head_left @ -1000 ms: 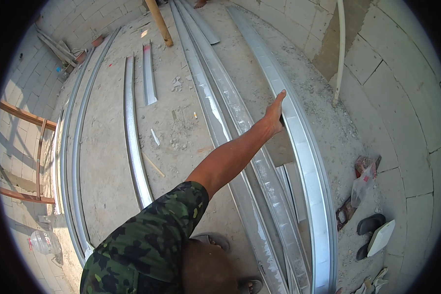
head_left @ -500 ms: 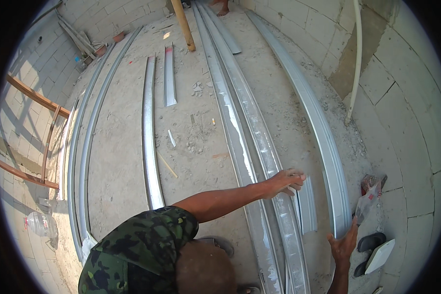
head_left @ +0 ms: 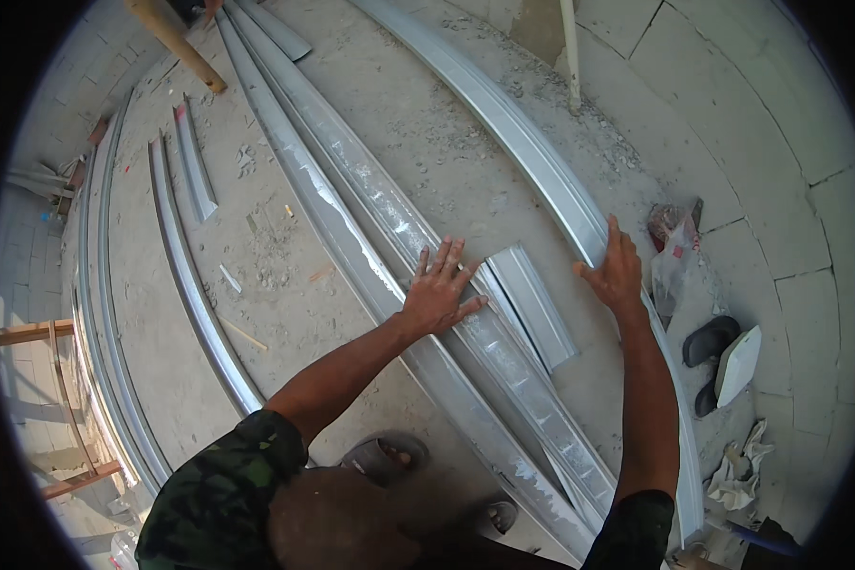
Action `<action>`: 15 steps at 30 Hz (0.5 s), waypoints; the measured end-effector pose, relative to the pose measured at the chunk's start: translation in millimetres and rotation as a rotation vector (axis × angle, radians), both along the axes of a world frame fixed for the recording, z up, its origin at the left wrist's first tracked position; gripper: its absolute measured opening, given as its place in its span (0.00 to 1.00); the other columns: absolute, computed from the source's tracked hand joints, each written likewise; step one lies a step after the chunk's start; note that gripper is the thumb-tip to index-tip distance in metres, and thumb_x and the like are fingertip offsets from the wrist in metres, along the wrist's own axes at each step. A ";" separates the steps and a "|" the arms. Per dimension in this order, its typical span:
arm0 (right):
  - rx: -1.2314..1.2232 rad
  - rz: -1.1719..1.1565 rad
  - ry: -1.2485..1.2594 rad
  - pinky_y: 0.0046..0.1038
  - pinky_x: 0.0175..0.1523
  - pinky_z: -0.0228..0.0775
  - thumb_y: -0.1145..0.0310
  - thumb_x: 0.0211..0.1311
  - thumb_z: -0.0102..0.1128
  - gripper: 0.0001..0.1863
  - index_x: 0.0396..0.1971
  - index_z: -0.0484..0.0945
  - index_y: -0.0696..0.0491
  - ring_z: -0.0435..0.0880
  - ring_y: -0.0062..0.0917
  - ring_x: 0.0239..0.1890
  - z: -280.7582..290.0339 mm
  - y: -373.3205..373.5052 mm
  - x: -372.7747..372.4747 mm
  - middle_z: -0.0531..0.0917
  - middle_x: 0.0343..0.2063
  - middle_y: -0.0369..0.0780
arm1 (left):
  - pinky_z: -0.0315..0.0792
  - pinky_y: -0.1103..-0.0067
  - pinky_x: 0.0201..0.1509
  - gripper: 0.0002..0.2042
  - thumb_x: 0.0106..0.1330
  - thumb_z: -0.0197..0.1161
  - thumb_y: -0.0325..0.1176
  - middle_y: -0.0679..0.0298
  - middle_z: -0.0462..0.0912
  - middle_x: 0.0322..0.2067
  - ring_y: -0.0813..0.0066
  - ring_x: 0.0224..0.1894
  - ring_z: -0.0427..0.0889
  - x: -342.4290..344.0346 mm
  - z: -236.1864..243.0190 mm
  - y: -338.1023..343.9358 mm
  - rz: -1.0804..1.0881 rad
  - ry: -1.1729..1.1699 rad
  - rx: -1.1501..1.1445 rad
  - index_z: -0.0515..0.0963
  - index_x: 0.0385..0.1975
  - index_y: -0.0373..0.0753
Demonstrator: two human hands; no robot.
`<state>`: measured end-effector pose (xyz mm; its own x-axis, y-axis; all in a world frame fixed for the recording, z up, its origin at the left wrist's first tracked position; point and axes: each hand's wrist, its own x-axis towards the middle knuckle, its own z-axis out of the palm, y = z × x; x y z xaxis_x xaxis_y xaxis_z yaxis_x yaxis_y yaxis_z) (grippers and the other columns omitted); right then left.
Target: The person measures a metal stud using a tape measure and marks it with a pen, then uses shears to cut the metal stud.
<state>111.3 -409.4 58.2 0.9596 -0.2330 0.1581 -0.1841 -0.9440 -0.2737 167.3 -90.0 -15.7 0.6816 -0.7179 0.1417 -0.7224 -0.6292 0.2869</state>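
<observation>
My left hand lies palm down with fingers spread on the middle pair of long, dusty galvanized channels, which have white streaks. My right hand grips the long bright ribbed channel on the right, thumb on its left side and fingers over it. A short ribbed piece lies between my hands, beside and partly under the middle channels.
Other channels lie left on the dusty concrete floor. A wooden pole stands at the back; someone's foot shows beside it. Right, by the block wall, are a plastic bag, sandals and a white pipe. My sandalled feet show below.
My left hand has left the right channel and now rests on the middle channels. My right hand has come in onto the right channel. The view has turned, uncovering more of the short piece.
</observation>
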 end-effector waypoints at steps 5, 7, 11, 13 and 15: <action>-0.024 -0.136 0.106 0.47 0.50 0.68 0.57 0.40 0.78 0.55 0.67 0.55 0.55 0.75 0.45 0.49 -31.2 -16.3 18.0 0.75 0.45 0.50 | 0.44 0.47 0.71 0.32 0.66 0.50 0.60 0.44 0.52 0.69 0.45 0.73 0.47 -7.4 -2.3 -20.4 -0.018 0.010 0.053 0.69 0.62 0.43; 0.011 -0.145 0.209 0.47 0.54 0.68 0.54 0.41 0.78 0.55 0.68 0.54 0.55 0.73 0.45 0.54 -34.2 -7.9 26.6 0.74 0.47 0.51 | 0.44 0.48 0.71 0.32 0.66 0.51 0.60 0.44 0.52 0.69 0.46 0.73 0.48 -14.4 -8.8 -22.3 -0.010 0.004 0.019 0.69 0.62 0.42; 0.028 -0.135 0.132 0.47 0.52 0.69 0.54 0.40 0.79 0.55 0.67 0.56 0.55 0.76 0.44 0.50 -56.7 8.1 43.9 0.76 0.45 0.50 | 0.43 0.51 0.72 0.32 0.67 0.50 0.60 0.46 0.52 0.70 0.48 0.73 0.47 -16.4 -9.0 -23.1 -0.011 -0.004 0.072 0.68 0.63 0.43; 0.034 -0.130 0.153 0.47 0.55 0.67 0.54 0.43 0.77 0.53 0.66 0.55 0.56 0.74 0.44 0.53 -64.8 14.2 46.4 0.74 0.50 0.52 | 0.42 0.51 0.72 0.32 0.66 0.50 0.60 0.47 0.52 0.70 0.48 0.73 0.46 -13.2 -7.5 -21.6 -0.005 -0.007 0.083 0.67 0.64 0.44; -0.016 -0.103 0.060 0.46 0.57 0.65 0.55 0.45 0.76 0.51 0.66 0.56 0.57 0.73 0.45 0.54 -75.1 22.0 47.8 0.72 0.52 0.53 | 0.43 0.51 0.72 0.33 0.66 0.51 0.61 0.47 0.52 0.70 0.49 0.73 0.46 -10.2 -9.1 -19.7 -0.009 0.025 0.064 0.67 0.64 0.44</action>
